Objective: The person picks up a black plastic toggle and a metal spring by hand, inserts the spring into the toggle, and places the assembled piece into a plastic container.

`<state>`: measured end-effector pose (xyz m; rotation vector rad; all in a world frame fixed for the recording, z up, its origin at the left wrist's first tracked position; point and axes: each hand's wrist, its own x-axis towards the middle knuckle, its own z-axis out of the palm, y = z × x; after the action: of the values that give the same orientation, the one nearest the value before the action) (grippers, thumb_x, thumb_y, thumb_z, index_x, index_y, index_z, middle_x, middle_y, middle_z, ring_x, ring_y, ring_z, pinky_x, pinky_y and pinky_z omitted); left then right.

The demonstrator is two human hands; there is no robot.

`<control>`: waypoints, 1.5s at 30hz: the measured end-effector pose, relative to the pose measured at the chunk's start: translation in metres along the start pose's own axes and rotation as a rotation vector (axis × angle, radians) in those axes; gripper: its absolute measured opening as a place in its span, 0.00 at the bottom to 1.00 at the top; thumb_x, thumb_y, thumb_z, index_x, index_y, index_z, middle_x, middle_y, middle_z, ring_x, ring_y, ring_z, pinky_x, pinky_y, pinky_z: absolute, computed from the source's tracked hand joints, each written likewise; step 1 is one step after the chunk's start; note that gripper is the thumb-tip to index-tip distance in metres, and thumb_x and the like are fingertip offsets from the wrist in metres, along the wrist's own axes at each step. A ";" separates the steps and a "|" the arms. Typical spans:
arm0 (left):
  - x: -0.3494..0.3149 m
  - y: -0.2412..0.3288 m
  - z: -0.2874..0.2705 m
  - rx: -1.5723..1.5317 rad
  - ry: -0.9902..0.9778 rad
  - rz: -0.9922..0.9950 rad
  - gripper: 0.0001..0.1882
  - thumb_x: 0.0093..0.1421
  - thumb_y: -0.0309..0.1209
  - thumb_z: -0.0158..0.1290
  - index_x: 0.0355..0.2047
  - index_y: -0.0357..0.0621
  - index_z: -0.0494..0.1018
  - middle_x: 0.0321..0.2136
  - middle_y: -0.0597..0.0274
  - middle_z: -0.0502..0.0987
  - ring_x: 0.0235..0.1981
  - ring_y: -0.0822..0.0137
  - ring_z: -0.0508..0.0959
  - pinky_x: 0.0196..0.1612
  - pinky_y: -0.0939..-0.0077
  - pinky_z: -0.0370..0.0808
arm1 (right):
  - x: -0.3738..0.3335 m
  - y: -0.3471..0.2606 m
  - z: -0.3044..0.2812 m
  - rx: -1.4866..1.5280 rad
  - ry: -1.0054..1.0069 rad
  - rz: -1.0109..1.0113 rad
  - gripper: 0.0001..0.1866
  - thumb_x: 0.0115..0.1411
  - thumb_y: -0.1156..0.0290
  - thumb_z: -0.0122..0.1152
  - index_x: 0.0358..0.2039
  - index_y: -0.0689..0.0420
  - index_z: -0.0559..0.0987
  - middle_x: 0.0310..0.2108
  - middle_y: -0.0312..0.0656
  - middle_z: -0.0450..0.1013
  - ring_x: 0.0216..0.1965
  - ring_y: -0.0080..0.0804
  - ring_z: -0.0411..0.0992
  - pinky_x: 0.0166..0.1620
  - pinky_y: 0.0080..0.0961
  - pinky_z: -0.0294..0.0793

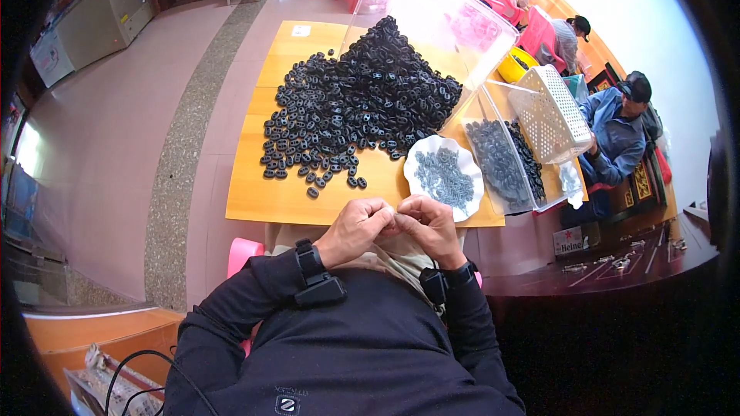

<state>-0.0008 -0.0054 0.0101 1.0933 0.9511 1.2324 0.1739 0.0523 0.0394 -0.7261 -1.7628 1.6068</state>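
My left hand point(358, 228) and my right hand point(430, 228) meet just past the near edge of the wooden table point(250, 199). Thumbs and fingers are pinched together, tip to tip. Whatever lies between them is too small and covered to make out. Right beyond my right hand stands a white scalloped plate point(475, 171) with a heap of small grey metal pieces point(441, 176). Farther off, a big pile of small black oval parts with two holes point(370, 92) spreads over the table. A few black parts lie loose at its near side.
A large clear plastic bin point(492, 27) lies tipped behind the pile. To the right, a clear box point(518, 156) holds more black parts beside a white perforated basket point(556, 114). A co-worker in blue point(620, 137) sits past it. A dark table point(532, 281) is at lower right.
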 end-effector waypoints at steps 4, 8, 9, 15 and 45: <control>0.000 0.001 0.000 -0.006 0.019 0.004 0.13 0.65 0.32 0.46 0.27 0.36 0.72 0.22 0.68 0.74 0.24 0.80 0.69 0.27 0.83 0.68 | 0.000 -0.001 0.001 0.014 -0.011 0.078 0.05 0.60 0.81 0.58 0.36 0.68 0.75 0.33 0.37 0.73 0.33 0.20 0.73 0.38 0.16 0.75; -0.001 0.003 0.000 0.010 0.015 0.014 0.13 0.66 0.32 0.46 0.27 0.37 0.72 0.23 0.69 0.74 0.24 0.80 0.69 0.27 0.83 0.68 | 0.001 0.003 0.001 -0.053 0.001 0.035 0.05 0.61 0.79 0.57 0.36 0.68 0.76 0.30 0.36 0.73 0.32 0.20 0.72 0.36 0.16 0.74; 0.000 0.002 -0.001 0.013 0.010 0.020 0.13 0.66 0.32 0.46 0.27 0.37 0.72 0.23 0.68 0.74 0.25 0.80 0.69 0.28 0.83 0.68 | 0.001 0.004 0.000 -0.054 0.002 0.034 0.05 0.61 0.79 0.57 0.36 0.68 0.76 0.30 0.36 0.73 0.32 0.20 0.72 0.36 0.16 0.74; -0.001 0.003 -0.001 -0.032 0.001 -0.002 0.13 0.66 0.32 0.46 0.28 0.37 0.72 0.24 0.68 0.75 0.26 0.80 0.70 0.28 0.84 0.69 | 0.002 0.006 -0.002 -0.306 -0.027 -0.054 0.04 0.62 0.78 0.56 0.34 0.67 0.76 0.29 0.37 0.73 0.30 0.19 0.72 0.35 0.15 0.73; 0.002 0.001 0.000 -0.037 -0.046 0.034 0.13 0.68 0.34 0.45 0.30 0.37 0.70 0.24 0.70 0.71 0.25 0.81 0.67 0.28 0.85 0.67 | 0.001 0.006 -0.002 -0.349 -0.043 -0.056 0.08 0.66 0.75 0.50 0.31 0.65 0.73 0.27 0.37 0.69 0.29 0.21 0.71 0.34 0.17 0.72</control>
<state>-0.0008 -0.0037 0.0114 1.1078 0.8745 1.2422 0.1745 0.0544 0.0335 -0.7967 -2.1043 1.2999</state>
